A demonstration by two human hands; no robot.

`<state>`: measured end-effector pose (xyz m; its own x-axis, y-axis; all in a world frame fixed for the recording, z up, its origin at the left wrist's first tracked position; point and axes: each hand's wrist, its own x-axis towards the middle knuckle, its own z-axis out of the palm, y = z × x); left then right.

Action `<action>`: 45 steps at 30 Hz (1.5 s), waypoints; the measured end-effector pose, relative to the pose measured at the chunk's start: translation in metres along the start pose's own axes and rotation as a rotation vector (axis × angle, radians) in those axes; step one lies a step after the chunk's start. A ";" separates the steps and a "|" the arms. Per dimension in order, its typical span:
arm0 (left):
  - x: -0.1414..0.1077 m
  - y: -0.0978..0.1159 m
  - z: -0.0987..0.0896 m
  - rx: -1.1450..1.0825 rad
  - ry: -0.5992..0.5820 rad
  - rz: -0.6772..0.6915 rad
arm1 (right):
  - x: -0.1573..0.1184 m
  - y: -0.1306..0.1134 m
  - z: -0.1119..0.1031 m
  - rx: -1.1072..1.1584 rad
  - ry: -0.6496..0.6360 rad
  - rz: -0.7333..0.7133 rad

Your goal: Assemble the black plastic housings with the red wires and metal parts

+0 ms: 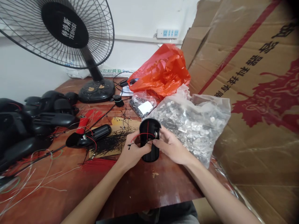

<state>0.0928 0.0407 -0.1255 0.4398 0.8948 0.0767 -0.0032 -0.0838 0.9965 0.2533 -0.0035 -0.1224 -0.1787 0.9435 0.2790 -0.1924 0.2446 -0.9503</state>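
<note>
"So, what fills the left of the frame?"

"Black plastic parts are heaped at the far left, and loose pale wires straggle across the lower left. A black fan stands at the upper left, before a white wall."

"And the surface?"

"A reddish-brown, glossy table, with a few small specks at lower centre. Left of centre lie a similar black piece, a sheet of cardboard strewn with short black wires, and red wires just below."

"Where are the hands?"

"At the centre. The left hand grasps the near-left side of a black shell; the right hand grips its right side, both thumbs at the opening, where a red lead crosses."

"Further right?"

"A crumpled orange-red bag at upper centre, a socket strip on the wall above, a clear bag of small pieces right of centre, then a large cardboard box filling the right."
</note>
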 end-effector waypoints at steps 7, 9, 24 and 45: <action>0.000 0.005 0.003 0.075 0.034 0.016 | 0.001 0.005 0.002 0.057 0.018 0.022; 0.000 0.006 0.002 0.092 0.034 0.037 | 0.001 0.005 0.003 0.061 0.032 0.020; -0.002 0.005 -0.005 0.091 -0.018 0.052 | 0.001 0.004 0.010 -0.100 0.079 -0.092; -0.002 -0.004 -0.013 0.144 -0.108 0.211 | -0.005 -0.001 0.002 -0.007 -0.039 -0.079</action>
<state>0.0805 0.0450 -0.1290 0.5359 0.8000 0.2700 0.0195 -0.3314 0.9433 0.2520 -0.0090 -0.1227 -0.2005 0.9119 0.3581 -0.2003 0.3197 -0.9261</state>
